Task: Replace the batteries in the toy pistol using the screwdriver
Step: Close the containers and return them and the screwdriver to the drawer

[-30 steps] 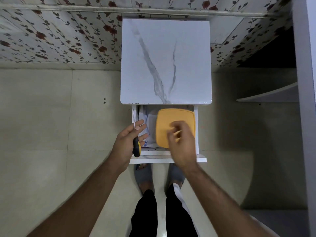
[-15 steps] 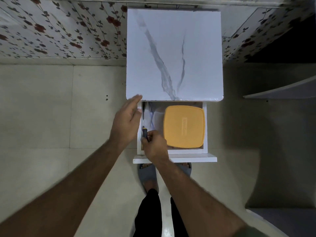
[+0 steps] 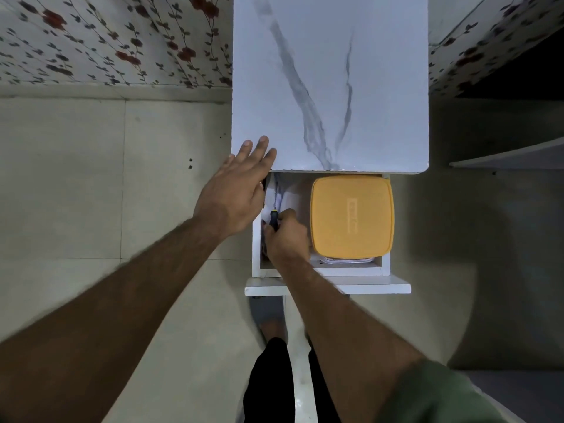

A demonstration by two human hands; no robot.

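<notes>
I am only gathering tools: my right hand (image 3: 287,239) is curling its fingers round the screwdriver (image 3: 274,215) inside the open drawer (image 3: 320,271), while my left hand (image 3: 236,190) is resting flat and empty on the tabletop (image 3: 329,71) corner above the drawer. The toy pistol is nowhere in view, so unscrewing and swapping batteries are all waiting. Beside the screwdriver, the drawer is holding a clear box with an orange lid (image 3: 351,215) and some white papers; the box's contents are hidden.

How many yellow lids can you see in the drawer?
1. The yellow lid sits on a clear container on the right side of the open drawer, beside the right hand. More could be hidden under the tabletop.
</notes>
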